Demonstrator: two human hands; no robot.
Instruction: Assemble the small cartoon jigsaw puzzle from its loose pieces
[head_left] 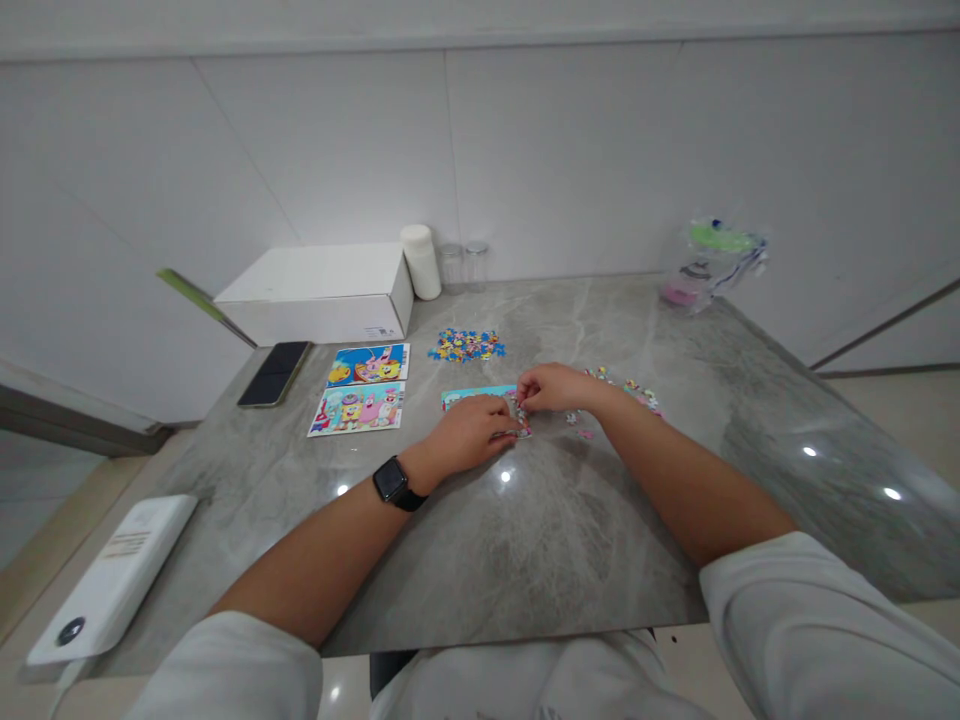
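Note:
A partly built cartoon jigsaw (pixel 476 396) lies in the middle of the grey marble table (pixel 525 540). My left hand (pixel 469 432), with a black watch on its wrist, rests on the jigsaw's near edge with fingers curled down. My right hand (pixel 551 387) hovers just right of it, fingertips pinched on a small puzzle piece at the jigsaw's right edge. Loose pieces (pixel 630 392) lie scattered to the right of my right hand. A separate heap of blue and yellow pieces (pixel 466 346) sits farther back.
Two finished cartoon puzzle pictures (pixel 364 388) lie at left, beside a black phone (pixel 274 373). A white box (pixel 322 293), a white jar (pixel 421 261) and two clear jars stand at the back. A plastic bag (pixel 709 265) sits back right. A white power bank (pixel 112 580) lies front left.

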